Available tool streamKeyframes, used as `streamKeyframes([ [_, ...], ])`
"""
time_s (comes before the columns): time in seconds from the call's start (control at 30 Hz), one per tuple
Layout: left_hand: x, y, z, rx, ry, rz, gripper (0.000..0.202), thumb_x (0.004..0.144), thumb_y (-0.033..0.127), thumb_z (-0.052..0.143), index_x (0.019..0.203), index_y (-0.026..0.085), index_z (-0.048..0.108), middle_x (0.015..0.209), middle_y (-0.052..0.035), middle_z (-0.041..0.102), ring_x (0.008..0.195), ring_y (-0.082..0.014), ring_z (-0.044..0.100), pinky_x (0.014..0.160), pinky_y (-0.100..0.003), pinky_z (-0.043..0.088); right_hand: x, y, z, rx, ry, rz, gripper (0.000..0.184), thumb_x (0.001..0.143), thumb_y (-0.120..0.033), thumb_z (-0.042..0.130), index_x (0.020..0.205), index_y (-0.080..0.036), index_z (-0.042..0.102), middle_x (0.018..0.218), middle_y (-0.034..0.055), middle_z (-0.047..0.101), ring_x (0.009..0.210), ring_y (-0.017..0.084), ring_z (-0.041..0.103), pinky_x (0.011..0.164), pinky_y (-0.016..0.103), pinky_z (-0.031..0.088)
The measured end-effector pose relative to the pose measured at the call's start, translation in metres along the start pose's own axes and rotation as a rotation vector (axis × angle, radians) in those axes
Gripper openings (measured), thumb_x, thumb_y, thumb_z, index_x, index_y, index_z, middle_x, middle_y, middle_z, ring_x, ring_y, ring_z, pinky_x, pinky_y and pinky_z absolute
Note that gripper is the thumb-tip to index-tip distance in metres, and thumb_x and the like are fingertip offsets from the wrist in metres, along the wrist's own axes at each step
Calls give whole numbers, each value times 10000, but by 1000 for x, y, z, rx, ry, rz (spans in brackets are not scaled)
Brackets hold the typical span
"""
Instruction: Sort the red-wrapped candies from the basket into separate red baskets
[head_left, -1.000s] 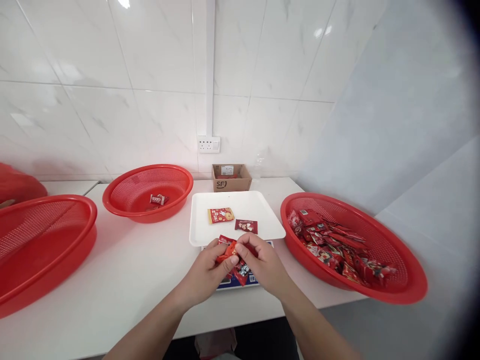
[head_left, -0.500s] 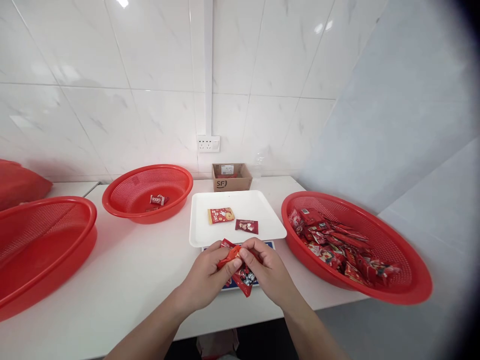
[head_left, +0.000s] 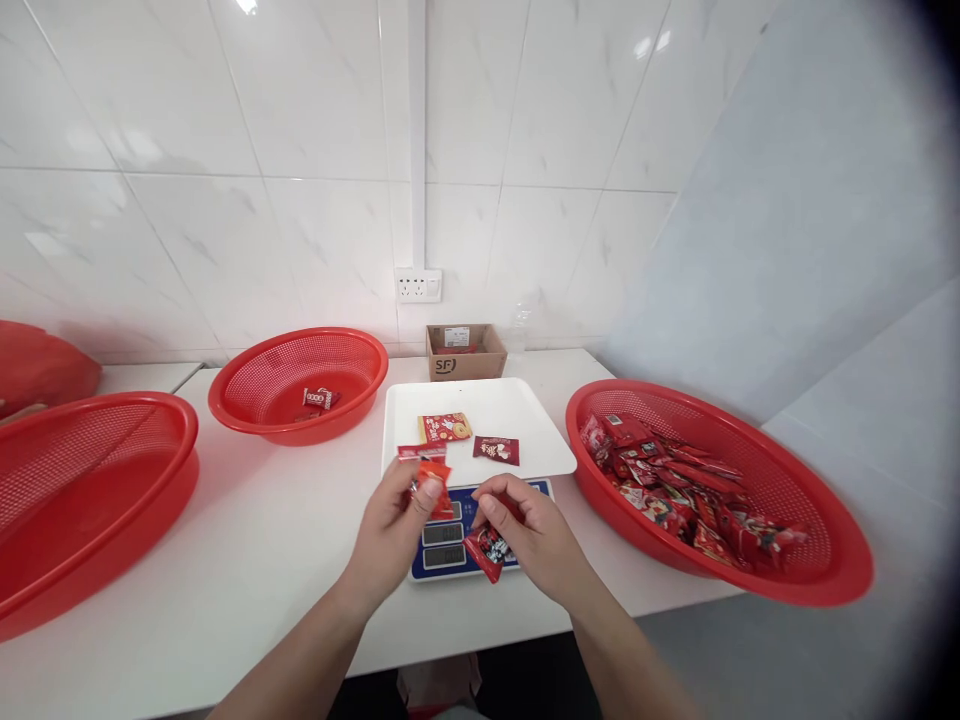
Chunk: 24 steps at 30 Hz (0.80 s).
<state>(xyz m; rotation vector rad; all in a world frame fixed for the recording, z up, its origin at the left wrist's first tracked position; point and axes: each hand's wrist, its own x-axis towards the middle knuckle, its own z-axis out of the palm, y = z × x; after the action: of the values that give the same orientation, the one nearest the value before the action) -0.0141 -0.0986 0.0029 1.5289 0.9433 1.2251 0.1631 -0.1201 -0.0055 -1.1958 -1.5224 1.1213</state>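
My left hand (head_left: 394,525) is closed on red snack packets (head_left: 435,485), one of them orange-red, just over the front edge of the white weighing tray (head_left: 409,400). To its right my right hand (head_left: 529,530) pinches a dark-printed red snack packet (head_left: 487,552) above the blue panel of the digital scale (head_left: 444,556). On the tray lie a red and yellow packet (head_left: 445,428) and a dark red packet (head_left: 496,450), apart from each other. Fingers hide part of what each hand holds.
A red basket (head_left: 817,440) heaped with red packets stands at the right. Back left, another red basket (head_left: 247,385) holds a few small packets. A third red basket (head_left: 97,520) is at the near left. Behind the tray sits a cardboard box (head_left: 469,366).
My hands have moved apart. My left hand has gone up and left with red packets, while my right keeps one packet over the scale. More of the scale's panel shows.
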Motion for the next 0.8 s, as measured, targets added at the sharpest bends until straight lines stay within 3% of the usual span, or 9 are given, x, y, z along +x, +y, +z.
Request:
streamKeyframes([
  [0.13, 5, 0, -5, -320, 161, -117, 257, 841, 448, 555, 919, 208, 601, 915, -27, 642, 792, -154, 580, 686, -254, 461, 18, 7, -10, 15, 67, 116, 328, 842, -517, 491, 901, -201, 555, 788, 12, 626, 602, 118, 559, 477, 225, 428],
  [0.23, 6, 1, -4, -439, 240, -106, 275, 804, 459, 603, 899, 200, 606, 901, -28, 658, 749, -143, 595, 626, -233, 464, 36, 7, -12, -31, 103, 92, 340, 841, -443, 500, 1085, -210, 544, 976, 47, 637, 759, 152, 616, 567, 264, 508],
  [0.3, 6, 0, -2, -454, 241, -103, 283, 799, 457, 611, 904, 194, 612, 916, -37, 661, 767, -150, 603, 631, -240, 475, 44, 7, -11, -224, 128, 39, 373, 847, -347, 496, 1196, -214, 514, 1135, 74, 614, 952, 189, 607, 748, 336, 526],
  [0.37, 3, -1, -3, -434, 232, -102, 293, 805, 449, 606, 936, 188, 618, 943, -49, 660, 804, -164, 607, 655, -255, 488, 48, 7, -11, -502, 175, -7, 400, 852, -274, 484, 1245, -201, 508, 1232, 98, 581, 1075, 228, 564, 892, 413, 469],
  [0.47, -1, -5, -8, -389, 251, -81, 292, 820, 433, 595, 982, 192, 621, 974, -49, 659, 856, -172, 605, 707, -271, 495, 45, 13, -16, -776, 227, -70, 367, 873, -247, 460, 1218, -171, 558, 1226, 113, 597, 1126, 254, 532, 964, 454, 408],
  [0.63, -3, -8, -12, -368, 258, -74, 289, 815, 434, 600, 957, 184, 624, 961, -56, 661, 846, -178, 603, 706, -284, 499, 37, 24, -18, -924, 156, -194, 307, 896, -301, 470, 1139, -212, 635, 1245, 66, 604, 1211, 264, 458, 994, 462, 374],
  [0.8, -3, -10, -4, -361, 184, -79, 287, 838, 433, 573, 977, 186, 615, 958, -47, 653, 845, -170, 592, 716, -280, 489, 47, 24, -1, -1039, 35, -229, 407, 904, -402, 461, 1248, -214, 568, 1325, 73, 545, 1304, 310, 342, 1046, 564, 245],
])
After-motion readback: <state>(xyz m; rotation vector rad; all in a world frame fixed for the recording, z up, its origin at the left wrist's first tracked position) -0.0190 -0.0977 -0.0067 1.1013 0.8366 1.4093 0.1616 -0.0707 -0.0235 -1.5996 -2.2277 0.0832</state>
